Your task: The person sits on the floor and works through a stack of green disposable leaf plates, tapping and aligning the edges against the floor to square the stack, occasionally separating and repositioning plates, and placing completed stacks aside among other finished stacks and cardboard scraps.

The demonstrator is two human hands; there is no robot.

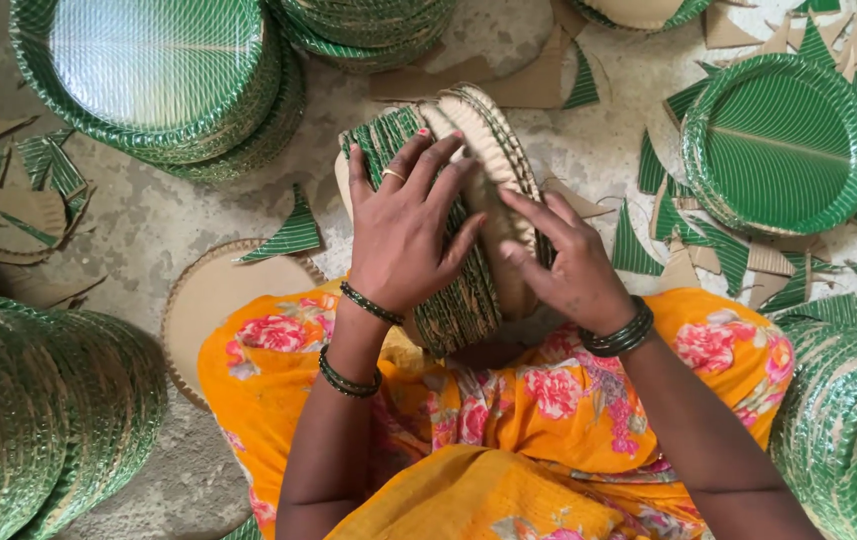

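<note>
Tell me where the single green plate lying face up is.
The single green plate lies flat on the floor at the upper right of the head view, ringed by green scraps, beyond the right hand.

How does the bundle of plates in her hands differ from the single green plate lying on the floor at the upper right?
The bundle of plates stands on edge, showing mostly rims; the single green plate lies flat, face up. The bundle is many plates pressed together between the left hand and right hand; the single plate is untouched among cut scraps. The bundle shows brown backs; the single plate shows only its green face. Both have green striped leaf-pattern surfaces and ridged rims.
</note>
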